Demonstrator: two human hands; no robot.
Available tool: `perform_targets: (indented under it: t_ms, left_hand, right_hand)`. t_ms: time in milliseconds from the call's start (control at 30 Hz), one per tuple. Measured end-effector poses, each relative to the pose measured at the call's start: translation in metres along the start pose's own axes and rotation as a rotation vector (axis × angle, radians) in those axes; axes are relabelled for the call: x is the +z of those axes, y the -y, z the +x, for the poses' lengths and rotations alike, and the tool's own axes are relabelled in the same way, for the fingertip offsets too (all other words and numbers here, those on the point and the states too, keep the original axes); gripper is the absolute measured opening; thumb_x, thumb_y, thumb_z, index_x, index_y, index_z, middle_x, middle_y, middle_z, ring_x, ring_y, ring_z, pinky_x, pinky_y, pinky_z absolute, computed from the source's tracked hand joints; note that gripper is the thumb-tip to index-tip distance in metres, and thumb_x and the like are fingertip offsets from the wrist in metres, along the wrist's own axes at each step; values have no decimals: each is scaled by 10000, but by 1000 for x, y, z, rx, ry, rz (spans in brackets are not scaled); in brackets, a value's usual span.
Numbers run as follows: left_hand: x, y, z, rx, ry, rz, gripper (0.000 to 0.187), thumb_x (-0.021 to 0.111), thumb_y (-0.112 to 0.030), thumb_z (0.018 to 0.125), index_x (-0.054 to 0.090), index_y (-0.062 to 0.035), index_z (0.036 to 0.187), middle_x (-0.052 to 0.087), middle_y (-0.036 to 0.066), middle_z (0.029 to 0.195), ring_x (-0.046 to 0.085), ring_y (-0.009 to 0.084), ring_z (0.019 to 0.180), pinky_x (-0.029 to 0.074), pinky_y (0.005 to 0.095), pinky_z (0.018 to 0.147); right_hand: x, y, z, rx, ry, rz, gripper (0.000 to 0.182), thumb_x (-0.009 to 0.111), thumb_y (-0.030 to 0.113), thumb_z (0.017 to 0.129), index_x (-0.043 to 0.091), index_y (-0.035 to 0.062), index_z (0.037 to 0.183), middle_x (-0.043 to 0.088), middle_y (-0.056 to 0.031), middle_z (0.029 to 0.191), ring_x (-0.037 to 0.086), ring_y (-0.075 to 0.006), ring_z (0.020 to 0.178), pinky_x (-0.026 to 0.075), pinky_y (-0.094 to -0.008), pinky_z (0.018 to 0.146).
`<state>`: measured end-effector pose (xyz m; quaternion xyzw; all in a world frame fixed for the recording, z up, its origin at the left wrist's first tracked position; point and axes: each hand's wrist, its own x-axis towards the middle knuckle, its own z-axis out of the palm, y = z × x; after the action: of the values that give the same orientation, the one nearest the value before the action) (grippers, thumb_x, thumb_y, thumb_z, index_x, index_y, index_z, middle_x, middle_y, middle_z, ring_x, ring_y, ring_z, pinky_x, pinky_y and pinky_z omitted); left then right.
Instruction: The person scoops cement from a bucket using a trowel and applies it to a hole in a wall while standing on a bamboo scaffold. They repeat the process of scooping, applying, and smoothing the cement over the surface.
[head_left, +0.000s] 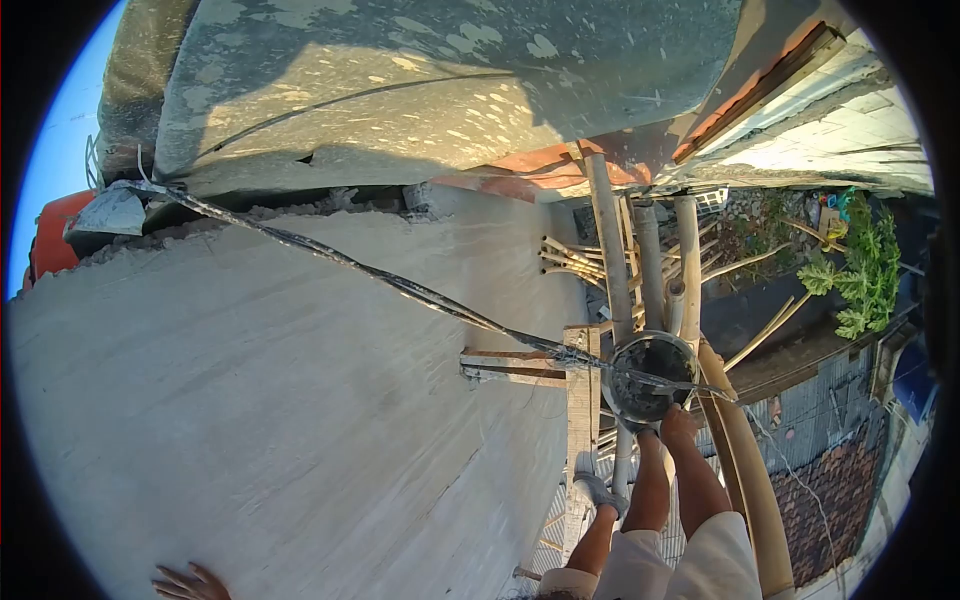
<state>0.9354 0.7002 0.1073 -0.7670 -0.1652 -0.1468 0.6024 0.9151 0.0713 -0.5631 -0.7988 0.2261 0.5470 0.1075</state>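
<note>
Left hand (pixel 190 583), fingers spread, rests flat on the broad plastered wall (pixel 280 400) at the frame's bottom edge.

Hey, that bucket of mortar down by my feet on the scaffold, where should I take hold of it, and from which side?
Probably take a grip on the rim of the bucket, on the near side by your feet, reaching straight down. It sits upright with its mouth open, a cable crosses its top, and bamboo poles crowd the far side. No handle shows clearly.
</note>
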Motion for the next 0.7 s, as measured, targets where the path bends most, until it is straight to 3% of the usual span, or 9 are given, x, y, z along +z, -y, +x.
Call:
perform_targets:
  t_ms: [167,233,333,367,400,433,500,700]
  left_hand:
    - [-3,-3,0,-10,25,17,868,388,-644,885,191,-75,1510,69,374,1502,104,579,1369,130,748,1010]
    - [-2,0,0,-5,22,16,869,389,-644,886,189,-74,1510,66,374,1502,101,579,1370,130,750,1007]
    - [12,-4,0,-5,45,19,870,389,-644,888,192,-67,1509,61,376,1501,92,581,1369,133,754,1002]
    - [17,-6,2,-2,14,24,871,388,-646,889,192,-67,1509,54,376,1502,86,584,1369,137,756,999]
    - [9,7,-2,13,8,50,871,387,-647,889,192,-67,1509,46,376,1503,81,586,1368,141,758,995]
    - [7,3,-8,-7,45,32,871,387,-647,889,192,-67,1509,46,376,1503,81,586,1368,141,758,995]
    - [1,0,-1,-2,24,12,873,382,-649,890,183,-66,1509,28,375,1505,79,589,1366,135,755,1002]
    - [0,-1,1,-3,62,61,885,390,-640,891,153,-53,1510,3,374,1506,56,608,1356,103,750,1014]
  right_hand:
    - [-29,-3,-29,-45,-24,-9,295,492,173,890,524,27,1145,637,-220,1077,660,-351,973,528,-437,841]
    - [-35,5,-33,-88,-162,81,311,498,160,883,531,19,1158,631,-225,1074,668,-344,935,543,-426,799]
    - [-17,18,-4,-156,-134,64,310,450,205,918,591,23,1124,665,-219,1038,672,-358,929,555,-432,756]
    - [3,18,19,-225,-125,-3,291,445,200,920,599,22,1092,689,-204,937,689,-352,846,566,-424,691]
    - [1,26,17,-158,-260,74,277,439,192,922,601,24,1070,697,-193,859,695,-348,794,570,-430,679]
    - [-2,27,21,-128,-157,25,283,404,196,943,597,24,1060,682,-224,929,686,-350,861,564,-433,714]
    - [14,11,28,-182,-144,42,302,382,208,957,580,20,1084,654,-249,1013,663,-365,945,543,-455,786]
    - [-8,-15,-7,-41,-14,27,348,349,219,953,587,1,1084,647,-251,1072,630,-379,1028,498,-481,883]
